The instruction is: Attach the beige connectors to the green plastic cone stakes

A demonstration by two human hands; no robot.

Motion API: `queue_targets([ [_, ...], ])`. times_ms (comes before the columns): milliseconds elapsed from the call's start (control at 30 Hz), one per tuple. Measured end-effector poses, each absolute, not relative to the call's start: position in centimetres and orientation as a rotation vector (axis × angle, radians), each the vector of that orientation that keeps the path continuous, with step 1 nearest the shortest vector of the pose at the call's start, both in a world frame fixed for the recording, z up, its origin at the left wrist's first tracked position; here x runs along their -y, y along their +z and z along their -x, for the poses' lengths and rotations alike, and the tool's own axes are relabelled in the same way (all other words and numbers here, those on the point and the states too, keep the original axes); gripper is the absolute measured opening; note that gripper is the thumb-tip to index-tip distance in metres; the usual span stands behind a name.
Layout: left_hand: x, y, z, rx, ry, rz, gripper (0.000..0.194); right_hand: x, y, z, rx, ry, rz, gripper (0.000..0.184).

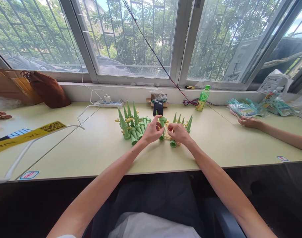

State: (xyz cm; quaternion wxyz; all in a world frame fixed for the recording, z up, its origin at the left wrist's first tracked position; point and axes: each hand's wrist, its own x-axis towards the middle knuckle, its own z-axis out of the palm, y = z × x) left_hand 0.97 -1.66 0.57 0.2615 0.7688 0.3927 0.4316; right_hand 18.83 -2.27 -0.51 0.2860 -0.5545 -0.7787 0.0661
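My left hand (pixel 153 129) is closed around a green cone-shaped plastic spike (pixel 162 127) at the middle of the pale table (pixel 96 148). My right hand (pixel 178 133) pinches at the same spike from the right, its fingers curled; a small yellow part shows beside it. A cluster of green spikes (pixel 131 125) stands and lies just left of my left hand. Another group of green spikes (pixel 184 121) stands behind my right hand, and one lies in front of it (pixel 173 143).
A black phone (pixel 157 107) stands behind the spikes. A white power strip (pixel 108 103) with a cable, a green bottle (pixel 202 98), a brown bag (pixel 48 88) and yellow tape (pixel 24 136) are about. Another person's hand (pixel 250 122) rests at right near packaged items (pixel 242 108).
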Motion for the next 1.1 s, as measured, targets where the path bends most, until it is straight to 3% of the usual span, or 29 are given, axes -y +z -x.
queue_targets([
  [333, 1.45, 0.28, -0.96, -1.05, 1.115, -2.09, 0.05, 2.09, -0.31, -18.32, 1.849, 0.285, 1.053, 0.016],
  [1100, 1.32, 0.18, -0.84, -1.059, 1.085, -2.136, 0.048, 2.7, -0.01, -17.99, 1.762, 0.462, 0.933, 0.014],
])
